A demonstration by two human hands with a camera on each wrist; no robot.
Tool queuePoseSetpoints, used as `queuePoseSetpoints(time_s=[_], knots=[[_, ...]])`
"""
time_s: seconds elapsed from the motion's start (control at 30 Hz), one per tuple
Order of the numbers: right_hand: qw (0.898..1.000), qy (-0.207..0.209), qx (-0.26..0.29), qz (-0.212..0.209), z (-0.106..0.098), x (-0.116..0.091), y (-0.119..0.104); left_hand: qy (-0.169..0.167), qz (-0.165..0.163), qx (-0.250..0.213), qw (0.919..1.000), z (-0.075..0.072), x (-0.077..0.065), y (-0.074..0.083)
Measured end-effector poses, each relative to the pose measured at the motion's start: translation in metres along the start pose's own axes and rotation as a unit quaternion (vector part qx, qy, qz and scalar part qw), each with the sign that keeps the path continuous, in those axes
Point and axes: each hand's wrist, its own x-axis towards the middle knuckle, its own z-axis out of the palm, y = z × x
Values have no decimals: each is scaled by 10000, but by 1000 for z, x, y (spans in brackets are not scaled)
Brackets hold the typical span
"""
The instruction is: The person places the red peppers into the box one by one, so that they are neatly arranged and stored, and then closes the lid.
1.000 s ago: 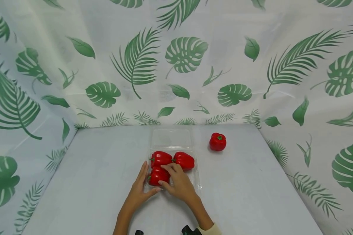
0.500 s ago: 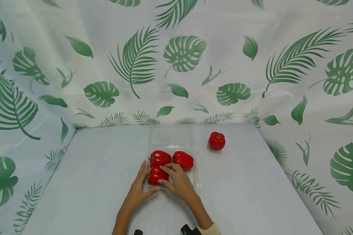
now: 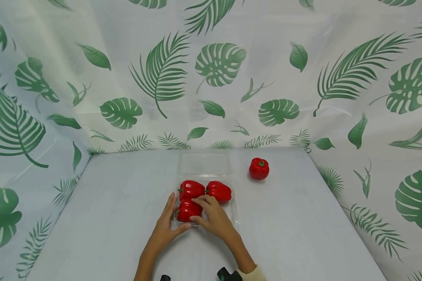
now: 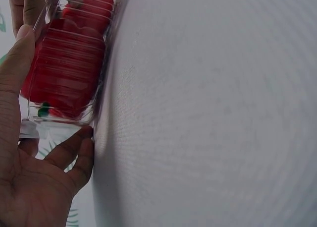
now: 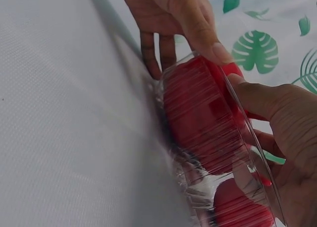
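In the head view a clear plastic clamshell box [image 3: 236, 212] lies with three red bell peppers in it. Two fill its back row: a left one [image 3: 192, 189] and a right one [image 3: 220, 192]. The front-left bell pepper [image 3: 187, 210] lies on its side, stem to the left. My right hand [image 3: 216, 220] grips that pepper's right end between thumb and fingers. With its thumb along the front rim and its fingers against the left side, my left hand [image 3: 164, 229] holds the box corner. Ribbed plastic covers the pepper [image 4: 69, 71] in the left wrist view.
The box's lid [image 3: 204, 164] lies folded back behind the peppers. One more red bell pepper [image 3: 259, 169] stands on the white table [image 3: 295, 218], right of the lid. Leaf-printed curtains [image 3: 218, 113] border the table at the back and both sides.
The view has shifted slightly. Both hands, the box and the peppers stay in place.
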Motion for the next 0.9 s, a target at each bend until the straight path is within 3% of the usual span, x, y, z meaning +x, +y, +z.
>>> queuePoseSetpoints(time_s=[0.47,0.9], knots=[[9998,-54,190,103,-2,0,1,3,-38,-20,10000,-1,-1,2],[9983,456,333,169,-23,-2,12,117,-37,-6,9999,1,1,-1]])
